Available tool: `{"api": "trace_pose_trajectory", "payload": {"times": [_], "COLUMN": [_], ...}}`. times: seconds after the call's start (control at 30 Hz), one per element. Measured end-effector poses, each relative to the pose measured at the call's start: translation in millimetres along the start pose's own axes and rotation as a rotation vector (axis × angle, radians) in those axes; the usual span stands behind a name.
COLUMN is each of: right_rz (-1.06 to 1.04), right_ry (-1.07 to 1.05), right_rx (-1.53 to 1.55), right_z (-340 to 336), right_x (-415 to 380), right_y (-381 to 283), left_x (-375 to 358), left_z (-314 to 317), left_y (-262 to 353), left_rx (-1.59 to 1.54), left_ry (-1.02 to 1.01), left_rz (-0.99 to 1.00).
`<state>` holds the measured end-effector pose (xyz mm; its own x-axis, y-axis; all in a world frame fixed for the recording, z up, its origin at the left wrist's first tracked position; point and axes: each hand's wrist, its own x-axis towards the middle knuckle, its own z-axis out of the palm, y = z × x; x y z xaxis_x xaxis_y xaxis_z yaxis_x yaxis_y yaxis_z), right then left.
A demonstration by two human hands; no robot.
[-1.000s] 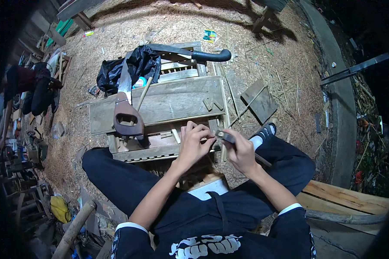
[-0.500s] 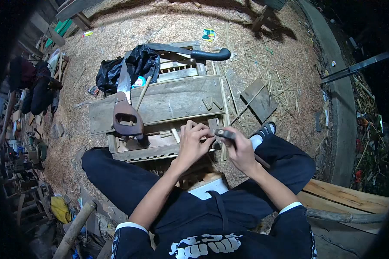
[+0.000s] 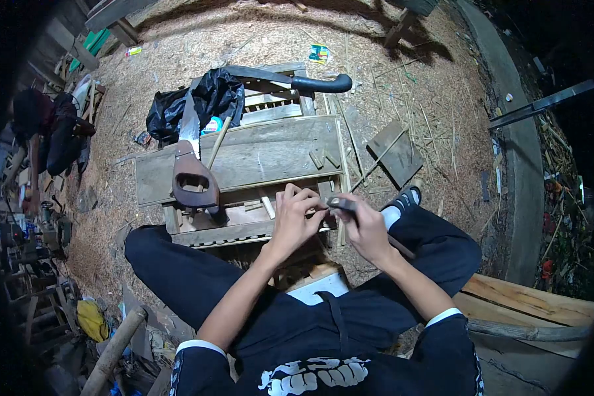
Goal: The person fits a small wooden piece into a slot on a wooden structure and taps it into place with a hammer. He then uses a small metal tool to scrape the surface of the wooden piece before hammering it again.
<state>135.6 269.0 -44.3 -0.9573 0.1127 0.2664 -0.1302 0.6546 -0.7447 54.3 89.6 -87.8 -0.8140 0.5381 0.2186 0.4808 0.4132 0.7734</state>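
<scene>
Both forearms reach forward over the lap, wrists bent slightly inward. The left hand (image 3: 296,221) has fingers curled, tips pinched together; the right hand (image 3: 366,231), just beside it, is closed in a grip.

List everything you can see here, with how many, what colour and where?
handsaw: one, brown handle, lying on the board's left end
board: one, grey wood, across the slatted frame
machete: one, black handle, at the frame's far end
black bag: one, far left of the frame
wooden pegs: a few, pale, on the board's right end
loose plank: one, grey, on the sawdust to the right
small tool: one, dark, in the right hand
thin stick: one, pale, pinched by the left hand
left hand: one, closed on the thin stick
right hand: one, closed on the small tool
</scene>
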Motion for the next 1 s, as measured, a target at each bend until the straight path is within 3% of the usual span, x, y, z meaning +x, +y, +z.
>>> {"api": "trace_pose_trajectory", "payload": {"times": [0.03, 0.07, 0.2, 0.27, 0.53, 0.73, 0.93, 1.0], "right_rz": [0.144, 0.144, 0.078, 0.163, 0.12, 0.138, 0.114, 0.068], "right_ry": [-0.178, -0.173, 0.044, 0.125, 0.113, 0.067, -0.174, -0.156], "right_rx": [-0.168, -0.169, 0.004, 0.073, 0.056, 0.05, -0.029, -0.033], "right_z": [-4, -7, -17, -25, -25, -24, -18, -18], "right_x": [-1, 0, 10, 14, 9, 3, 5, 8], "right_y": [-2, -4, -4, -6, 5, 2, -4, -4], "left_x": [0, 1, 2, 2, 4, 7, 6, 7], "left_z": [0, -1, -2, -6, -13, -14, -11, -12], "left_y": [-2, -3, -3, 0, -6, -2, 4, 4], "left_rx": [0.01, 0.023, -0.002, -0.043, -0.026, -0.036, -0.036, -0.052], "left_ry": [-0.005, -0.012, -0.031, -0.044, -0.143, -0.199, -0.155, -0.16], "left_rz": [0.005, 0.01, -0.01, -0.015, 0.026, -0.014, -0.073, -0.096]}}
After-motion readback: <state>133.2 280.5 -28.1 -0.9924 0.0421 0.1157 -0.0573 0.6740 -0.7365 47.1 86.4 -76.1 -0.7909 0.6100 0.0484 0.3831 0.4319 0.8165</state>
